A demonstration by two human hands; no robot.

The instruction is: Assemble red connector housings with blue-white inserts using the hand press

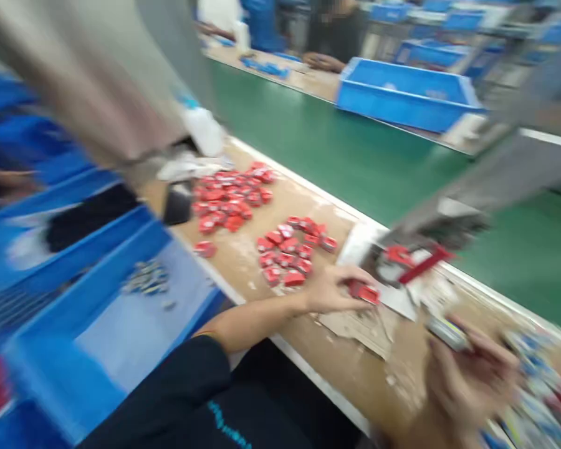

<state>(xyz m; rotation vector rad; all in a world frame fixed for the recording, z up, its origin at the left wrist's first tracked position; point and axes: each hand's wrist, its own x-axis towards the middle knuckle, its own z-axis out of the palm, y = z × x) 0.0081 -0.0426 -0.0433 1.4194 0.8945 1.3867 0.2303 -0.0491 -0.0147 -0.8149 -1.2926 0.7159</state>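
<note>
Right at the middle of the worn brown wooden workbench, the left hand lies with its fingers pinched around a small red rectangular plastic part, which sits on a torn scrap of brown cardboard. Just beside it stands a grey metal fixture with a red lever, a further red piece seated in it. The right hand, heavily blurred, is curled around a slim grey and white cylindrical piece. Near the left hand lies a small cluster of matching red parts, and further along the bench a larger heap of the same red parts. To the left, a shallow blue plastic bin holds a small pile of grey metal pieces in its far corner; the rest of its floor is bare. At the right edge lies a blurred heap of blue and white items, too smeared to identify. Beyond the bench runs a green conveyor belt, and on its far side sits a large blue plastic crate, whose contents cannot be made out. Another person's hand rests on the far table.
</note>
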